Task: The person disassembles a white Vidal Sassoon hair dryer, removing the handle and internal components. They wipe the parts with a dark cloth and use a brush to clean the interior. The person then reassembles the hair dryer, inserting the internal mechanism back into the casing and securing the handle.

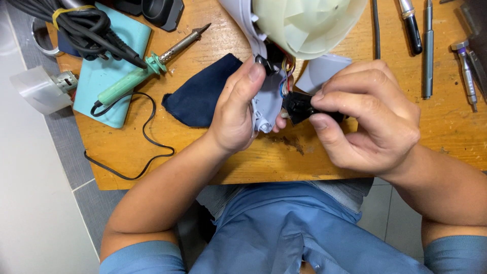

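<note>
The left hand [236, 114] is gripping the white fan housing [266, 104] at centre frame, thumb pressing on top, fingers wrapped behind. At three o'clock of it, the right hand [368, 114] is pinching a small black part [299, 107] between thumb and forefinger, colored wires [286, 81] trailing up into the housing. The pale fan blades [307, 23] are sitting at twelve o'clock. A green-handled soldering iron [147, 68] is lying at ten o'clock on the wooden table [446, 132], beside a dark blue cloth [200, 96].
</note>
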